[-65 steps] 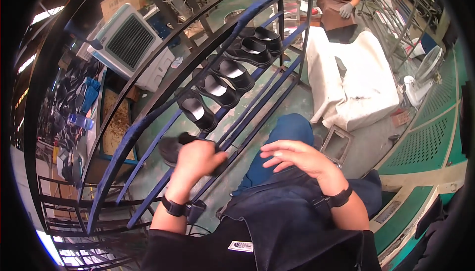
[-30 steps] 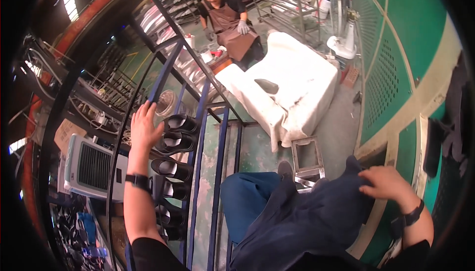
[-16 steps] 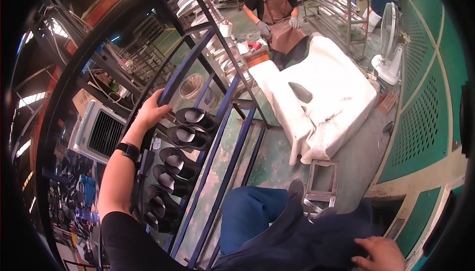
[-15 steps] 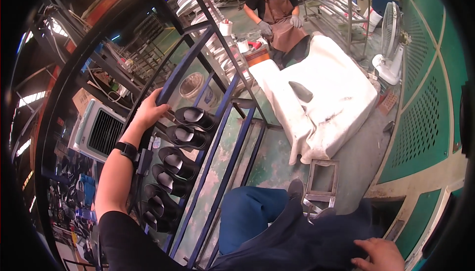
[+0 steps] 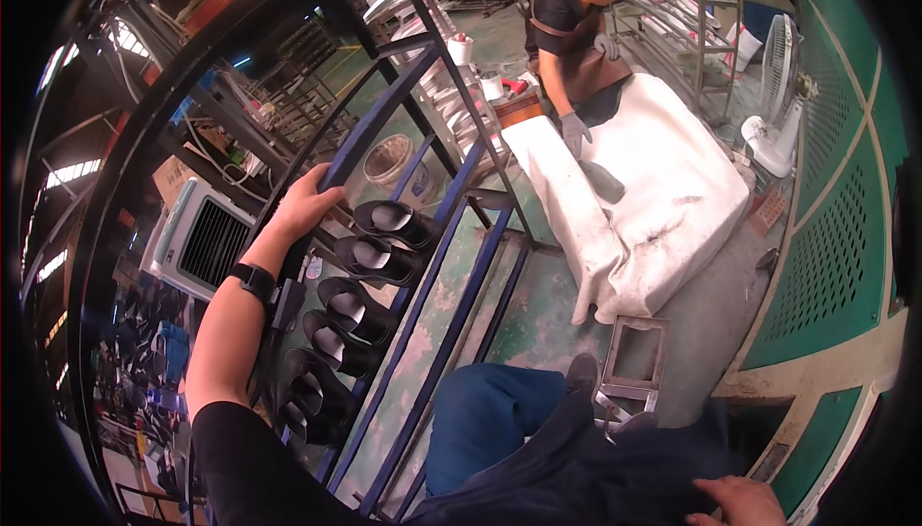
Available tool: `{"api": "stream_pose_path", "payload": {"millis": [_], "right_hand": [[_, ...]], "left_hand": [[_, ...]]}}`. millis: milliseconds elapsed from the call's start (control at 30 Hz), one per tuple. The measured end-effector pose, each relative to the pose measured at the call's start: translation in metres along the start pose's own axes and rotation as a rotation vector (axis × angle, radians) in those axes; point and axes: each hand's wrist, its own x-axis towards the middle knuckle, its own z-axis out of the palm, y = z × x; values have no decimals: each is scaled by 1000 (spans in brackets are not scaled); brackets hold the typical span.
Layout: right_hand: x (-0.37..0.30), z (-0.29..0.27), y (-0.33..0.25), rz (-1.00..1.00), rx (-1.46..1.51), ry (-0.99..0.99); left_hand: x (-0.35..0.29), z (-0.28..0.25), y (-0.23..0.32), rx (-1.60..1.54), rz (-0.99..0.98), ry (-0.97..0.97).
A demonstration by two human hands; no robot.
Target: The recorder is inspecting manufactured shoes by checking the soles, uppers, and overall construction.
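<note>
My left hand (image 5: 305, 201) is closed on the upper end of a blue bar of a metal rack (image 5: 376, 121). Just below it, several black shoes (image 5: 360, 312) stand in a row on the rack's blue rails, pale patches showing inside them. A dark watch sits on my left wrist. At the lower right, my right hand (image 5: 744, 500) lies beside the dark cloth over my lap, fingers extended and apart. It holds nothing that I can see, and the lower frame edge cuts it off.
Across from me, a co-worker in a brown apron reaches a gloved hand (image 5: 575, 132) toward a grey elongated piece (image 5: 602, 182) on a white cloth-covered surface (image 5: 677, 171). A metal frame (image 5: 636, 358) stands by my foot. Around are a bucket (image 5: 389, 163), a fan (image 5: 776, 60) and green panels (image 5: 831, 247).
The co-worker has leaned forward and stretched a gloved hand down to the grey piece. My view has shifted slightly; my left hand keeps its grip on the bar.
</note>
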Motion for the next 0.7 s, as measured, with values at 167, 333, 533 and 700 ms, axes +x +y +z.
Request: {"api": "stream_pose_path", "payload": {"millis": [167, 333, 533, 700], "right_hand": [[2, -1, -5, 18, -2, 1], [4, -2, -6, 20, 6, 5], [6, -3, -9, 46, 25, 6], [7, -3, -10, 55, 25, 7]], "left_hand": [[-4, 1, 8, -38, -21, -5], [0, -3, -6, 30, 62, 59], [-5, 0, 5, 171, 114, 119], [-7, 1, 10, 291, 145, 137]]}}
